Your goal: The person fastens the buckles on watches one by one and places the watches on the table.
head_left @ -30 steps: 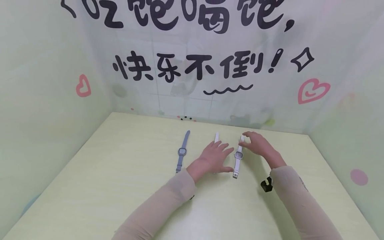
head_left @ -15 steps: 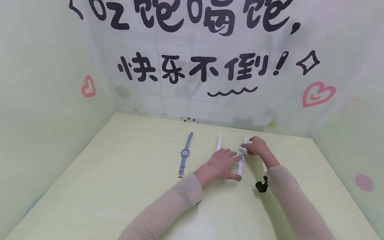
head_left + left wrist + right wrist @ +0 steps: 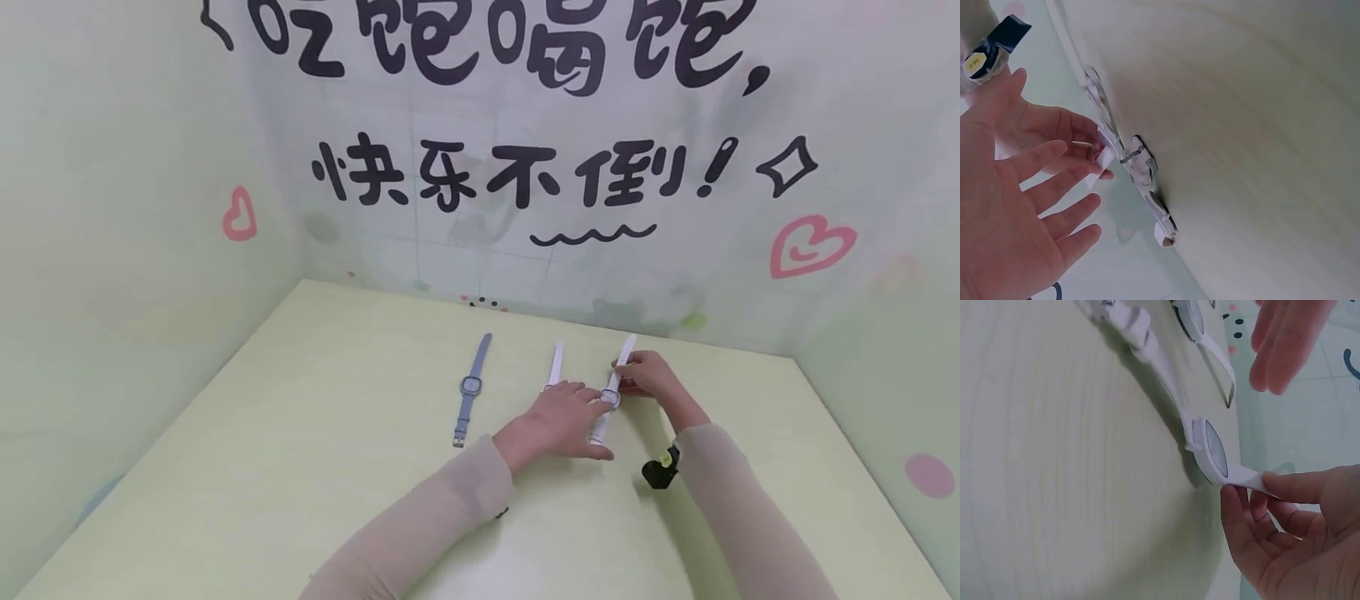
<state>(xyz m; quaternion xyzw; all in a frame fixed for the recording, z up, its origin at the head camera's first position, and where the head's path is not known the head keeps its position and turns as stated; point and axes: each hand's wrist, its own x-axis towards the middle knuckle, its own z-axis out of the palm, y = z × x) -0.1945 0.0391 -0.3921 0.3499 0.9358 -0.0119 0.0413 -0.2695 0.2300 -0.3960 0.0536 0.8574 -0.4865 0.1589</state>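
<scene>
My right hand point(image 3: 649, 375) pinches one strap of the rightmost white wristwatch point(image 3: 1215, 453) between thumb and fingers. In the right wrist view, the watch case is tipped up off the table, its strap slanting down to the buckle end. My left hand point(image 3: 570, 421) hovers palm down with fingers spread, overlapping the lower part of this watch in the head view; the left wrist view shows its fingers point(image 3: 1063, 222) extended and holding nothing. A second white wristwatch point(image 3: 557, 363) lies just left, mostly hidden behind the left hand. Farther left lies a blue-grey wristwatch point(image 3: 471, 386), flat and fully visible.
The pale wooden table point(image 3: 300, 417) meets a printed backdrop point(image 3: 480, 258) behind the watches, with fabric walls on both sides. A dark device with a yellow tag point(image 3: 662, 469) is strapped at the right wrist.
The right hand has taken hold of the white watch's strap and lifted its far end. The left hand has shifted slightly toward that watch. The head view has swung a little left.
</scene>
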